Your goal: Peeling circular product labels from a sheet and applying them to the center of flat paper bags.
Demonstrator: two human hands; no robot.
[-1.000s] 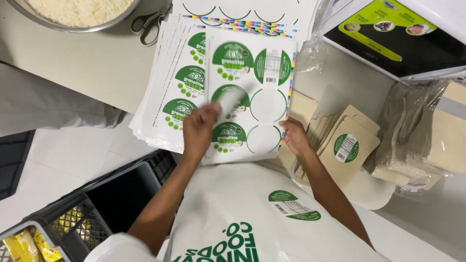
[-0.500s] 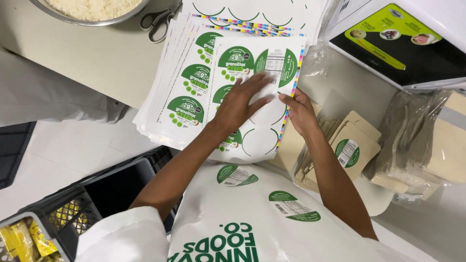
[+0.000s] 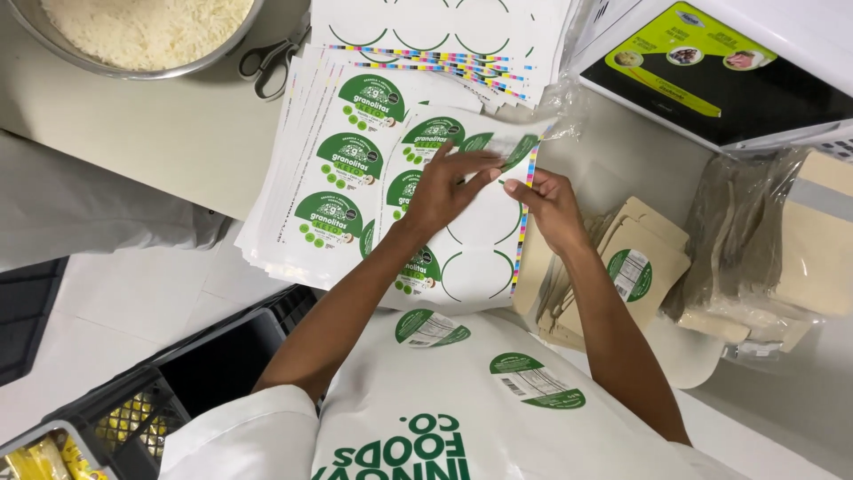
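Over label sheet [image 3: 484, 227]: left hand [image 3: 444, 191] pinching green sticker [image 3: 502, 147], right hand [image 3: 551, 209] pressing sheet edge flat, unclenched.

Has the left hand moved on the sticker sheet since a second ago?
Yes. The left hand has gone up the sticker sheet, from its lower circles towards the top row, nearer the scissors.

Bowl, scissors, box and crates around the work

A metal bowl [image 3: 142, 40] of pale grated stuff sits far up and left of the hands, with scissors [image 3: 271, 62] just beside its rim. Up and right of them lies a black and lime-green box [image 3: 729, 80]. Clear-wrapped tan packs [image 3: 782, 240] lie well to the right. Below left, on the pale floor, stand dark plastic crates [image 3: 133, 400].
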